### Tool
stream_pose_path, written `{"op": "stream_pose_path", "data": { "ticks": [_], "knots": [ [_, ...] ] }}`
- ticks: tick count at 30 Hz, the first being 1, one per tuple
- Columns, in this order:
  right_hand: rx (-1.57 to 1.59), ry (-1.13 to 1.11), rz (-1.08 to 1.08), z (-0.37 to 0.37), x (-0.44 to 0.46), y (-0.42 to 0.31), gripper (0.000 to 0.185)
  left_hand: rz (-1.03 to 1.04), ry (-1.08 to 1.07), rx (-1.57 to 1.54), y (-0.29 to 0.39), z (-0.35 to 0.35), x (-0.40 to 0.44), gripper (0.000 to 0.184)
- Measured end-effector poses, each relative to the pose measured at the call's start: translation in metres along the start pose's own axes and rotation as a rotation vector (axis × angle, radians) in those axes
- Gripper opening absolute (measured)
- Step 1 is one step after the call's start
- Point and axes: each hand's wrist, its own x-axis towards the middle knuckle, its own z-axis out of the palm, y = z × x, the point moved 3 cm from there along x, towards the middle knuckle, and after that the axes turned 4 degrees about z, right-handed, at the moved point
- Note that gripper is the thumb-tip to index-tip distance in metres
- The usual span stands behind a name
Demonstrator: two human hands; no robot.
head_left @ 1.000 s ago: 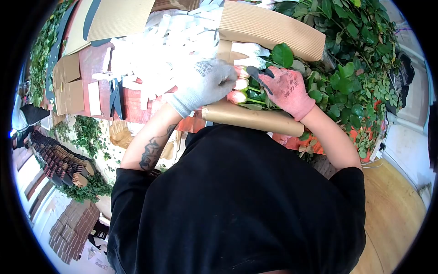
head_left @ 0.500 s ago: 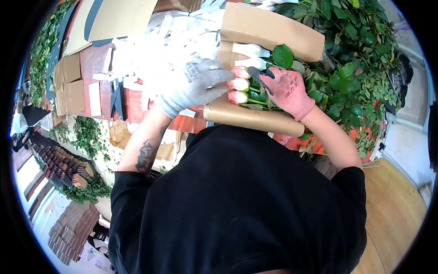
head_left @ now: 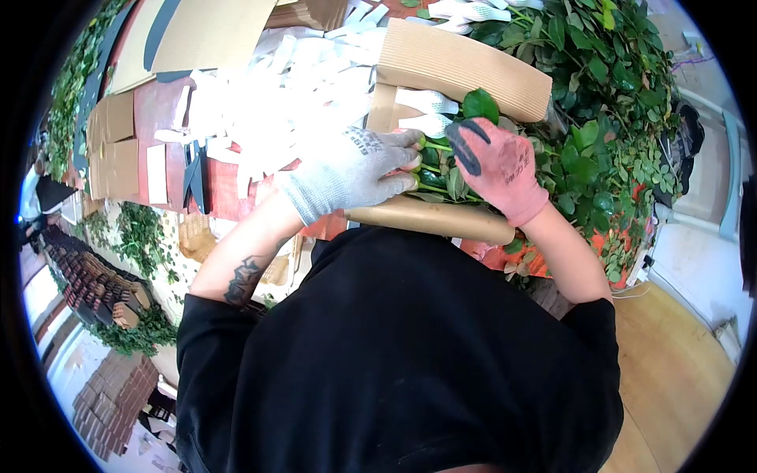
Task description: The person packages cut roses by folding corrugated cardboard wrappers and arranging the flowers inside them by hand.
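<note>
My left hand [head_left: 359, 169], in a grey glove, covers the pink rose heads with its fingers spread over them. Green rose stems [head_left: 432, 177] run rightward from beneath its fingertips. My right hand [head_left: 498, 162], in a red glove with dark fingertips, is curled above the stems and leaves; what it holds, if anything, is hidden. Two flower heads in white mesh sleeves [head_left: 426, 101] lie just beyond, beside a corrugated cardboard wrap [head_left: 465, 67]. A rolled brown cardboard edge [head_left: 434, 218] lies on the near side of the roses.
White sleeves and strips [head_left: 276, 102] are heaped at the upper left, near black scissors [head_left: 195, 180]. Folded cardboard [head_left: 114, 150] lies farther left. Leafy stems [head_left: 599, 134] pile up at the right. Wicker-like baskets [head_left: 197, 236] stand below the table's left side.
My left hand has moved right onto the rose heads. My right hand has lifted slightly and its fingers have curled. The view has shifted slightly.
</note>
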Motion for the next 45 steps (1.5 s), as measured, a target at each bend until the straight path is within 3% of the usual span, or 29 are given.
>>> {"op": "stream_pose_path", "data": {
  "ticks": [3, 6, 13, 19, 21, 22, 24, 25, 32, 34, 36, 38, 42, 44, 45],
  "knots": [
    [-0.264, -0.196, 0.076, 0.001, 0.017, -0.007, 0.045, -0.011, -0.034, 0.051, 0.003, 0.0, 0.002, 0.04],
    [-0.271, -0.223, 0.063, 0.013, 0.024, 0.0, 0.046, -0.041, -0.078, 0.026, 0.007, -0.004, 0.001, 0.039],
    [-0.236, -0.008, 0.024, 0.018, 0.022, -0.014, 0.039, -0.047, -0.126, 0.084, 0.003, 0.005, 0.001, 0.038],
    [-0.207, 0.05, -0.066, 0.026, 0.022, -0.009, 0.039, -0.029, -0.026, -0.014, -0.011, 0.01, -0.003, 0.036],
    [-0.227, -0.106, -0.049, 0.024, 0.021, -0.011, 0.04, 0.102, 0.506, 0.005, -0.027, 0.001, -0.005, 0.03],
    [-0.227, -0.103, -0.036, 0.022, 0.021, -0.011, 0.04, 0.112, 0.497, 0.004, -0.03, -0.003, -0.002, 0.03],
    [-0.22, -0.057, -0.046, 0.019, 0.019, -0.013, 0.04, -0.106, 0.375, 0.022, -0.037, -0.007, 0.005, 0.028],
    [-0.196, -0.068, -0.058, 0.024, 0.021, -0.01, 0.038, -0.073, 0.447, 0.043, -0.039, -0.001, 0.009, 0.026],
    [-0.145, -0.044, -0.001, 0.026, 0.022, -0.006, 0.034, -0.061, 0.387, 0.044, -0.043, -0.009, 0.003, 0.017],
    [-0.207, -0.251, 0.09, 0.029, 0.021, -0.006, 0.046, -0.068, 0.512, 0.099, -0.054, -0.019, -0.013, 0.017],
    [-0.169, -0.276, 0.132, 0.029, 0.02, -0.005, 0.044, -0.274, 0.491, 0.124, -0.076, -0.036, -0.03, 0.021],
    [-0.205, -0.396, 0.103, 0.028, 0.023, -0.007, 0.044, -0.307, 0.439, 0.312, -0.066, -0.049, -0.042, 0.03],
    [-0.193, -0.279, 0.062, 0.032, 0.017, -0.007, 0.041, -0.017, 0.207, 0.132, 0.002, -0.037, -0.016, 0.041],
    [-0.2, -0.249, 0.029, 0.031, 0.015, -0.004, 0.041, 0.006, 0.126, 0.079, 0.011, -0.021, 0.007, 0.042],
    [-0.167, -0.053, -0.014, 0.02, 0.013, -0.007, 0.034, -0.013, 0.01, 0.097, 0.005, -0.011, 0.013, 0.044]
  ]
}}
